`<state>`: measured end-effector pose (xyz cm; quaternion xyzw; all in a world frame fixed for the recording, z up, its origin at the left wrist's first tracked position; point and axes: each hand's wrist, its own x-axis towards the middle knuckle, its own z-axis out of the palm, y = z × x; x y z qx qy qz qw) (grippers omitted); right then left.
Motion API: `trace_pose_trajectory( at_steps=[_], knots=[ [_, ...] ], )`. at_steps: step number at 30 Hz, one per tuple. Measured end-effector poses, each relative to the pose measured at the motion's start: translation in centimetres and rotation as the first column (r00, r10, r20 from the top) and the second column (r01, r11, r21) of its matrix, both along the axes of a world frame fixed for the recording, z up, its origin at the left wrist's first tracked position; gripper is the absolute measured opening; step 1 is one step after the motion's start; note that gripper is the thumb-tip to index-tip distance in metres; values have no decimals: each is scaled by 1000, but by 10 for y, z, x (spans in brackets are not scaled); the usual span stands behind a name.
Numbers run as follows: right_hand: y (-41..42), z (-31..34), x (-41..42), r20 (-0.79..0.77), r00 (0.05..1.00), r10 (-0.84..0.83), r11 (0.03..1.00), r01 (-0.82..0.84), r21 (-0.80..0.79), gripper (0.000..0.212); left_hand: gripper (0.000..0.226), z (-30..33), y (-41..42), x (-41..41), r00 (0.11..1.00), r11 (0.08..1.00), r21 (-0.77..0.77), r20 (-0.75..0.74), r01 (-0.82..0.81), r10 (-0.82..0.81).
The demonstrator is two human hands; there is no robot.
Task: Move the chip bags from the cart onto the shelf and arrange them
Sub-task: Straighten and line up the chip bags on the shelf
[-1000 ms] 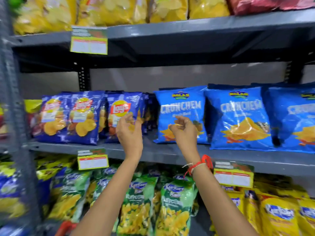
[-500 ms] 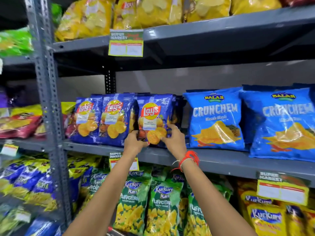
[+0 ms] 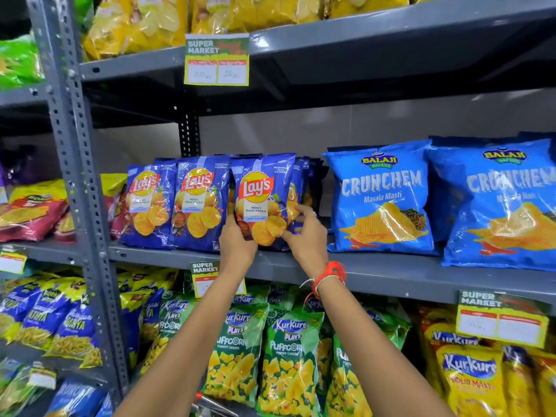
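Both hands grip the same blue Lay's bag (image 3: 261,200), which stands upright on the grey middle shelf (image 3: 391,273) at the right end of a row of like bags. The left hand (image 3: 236,243) closes round the bag's lower left corner, thumb on the front. The right hand (image 3: 304,236) takes the lower right edge, thumb pressed on the printed chips and fingers curled over the side toward the bags standing behind it. A red thread bracelet (image 3: 326,276) sits on the right wrist. Just left of the held bag, two more Lay's bags (image 3: 174,203) stand touching one another, faces forward. To the right, apart by a small gap, two larger blue Crunchem bags (image 3: 382,200) lean back against the far wall. Yellow chip bags (image 3: 135,22) fill the shelf above, and green Kurkure Puffcorn bags (image 3: 288,356) stand on the shelf below, near the forearms. A Super Market price tag (image 3: 216,60) hangs from the upper shelf's edge.
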<state>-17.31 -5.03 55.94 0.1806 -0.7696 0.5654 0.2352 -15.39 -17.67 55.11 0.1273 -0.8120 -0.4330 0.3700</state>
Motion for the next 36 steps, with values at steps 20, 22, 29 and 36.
trace_pose_trajectory(
  at_steps=[20, 22, 29, 36],
  knots=[
    [201, 25, -20, 200, 883, -425, 871, 339, 356, 73, 53, 13, 132, -61, 814, 870, 64, 325, 489, -481],
    [199, 23, -22, 189, 876, -444, 859, 356, 368, 67, 46, 15, 131, -58, 824, 875, 62, 309, 481, -475],
    [178, 58, -23, -123, 850, -512, 828, 526, 193, 60, 52, 17, 123, -61, 852, 882, 89, 228, 463, -471],
    [107, 176, -93, -274, 943, -189, 728, 322, 605, 40, 62, 9, 121, -70, 857, 880, 127, 201, 457, -474]
  ],
)
